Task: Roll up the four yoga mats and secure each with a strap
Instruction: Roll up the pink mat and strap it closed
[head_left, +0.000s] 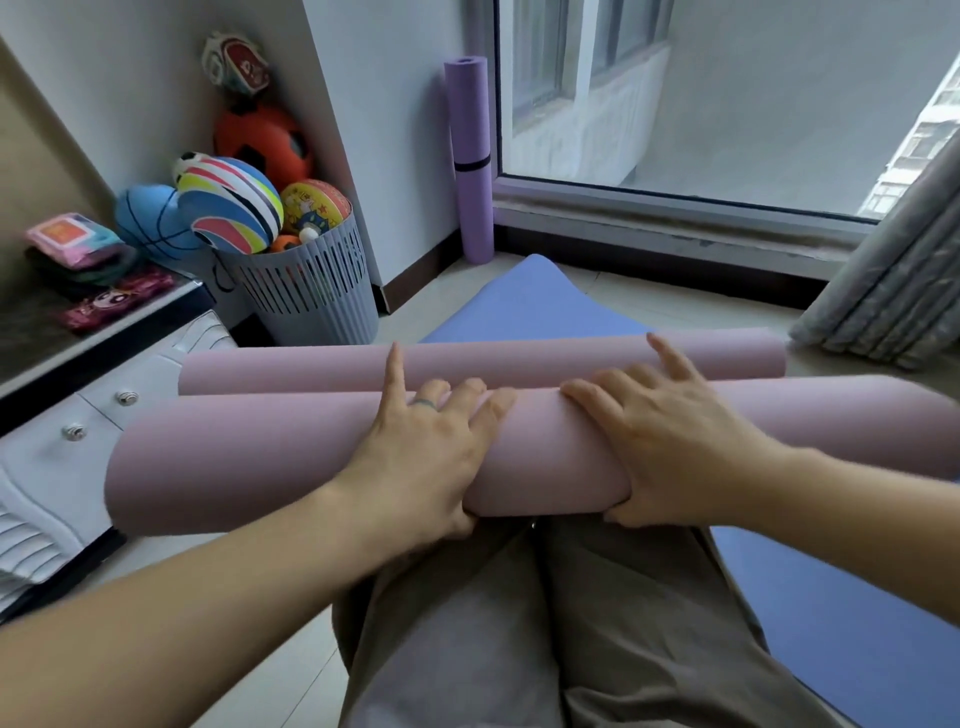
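Pink mat across my lap. Left hand and right hand both clasp the roll, thumbs under, fingers over, to hold it tight. No strap on yet.

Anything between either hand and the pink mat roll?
Nothing visible. The left hand and right hand both grip the pink mat directly, fingers over the top and thumbs underneath. No strap shows on it.
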